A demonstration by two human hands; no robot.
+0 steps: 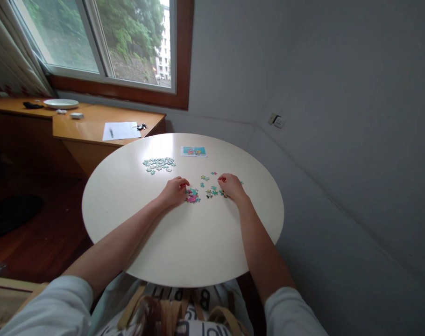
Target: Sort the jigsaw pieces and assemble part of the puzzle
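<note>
Both my hands rest on a round cream table (184, 247). My left hand (174, 190) lies with fingers curled, its fingertips touching a small joined cluster of pink and teal puzzle pieces (192, 196). My right hand (231, 185) is curled too, fingertips down among several loose teal pieces (212, 190). Whether either hand pinches a piece is too small to make out. A separate pile of pale teal pieces (159, 164) lies farther back on the left. A small reference picture (193, 151) lies flat near the table's far edge.
A wooden desk (93, 128) under the window carries a sheet of paper with a pen (120, 131), keys (141, 126), a white plate (61, 103) and small items. A grey wall with a socket (277, 121) runs along the right. Dark wooden floor lies to the left.
</note>
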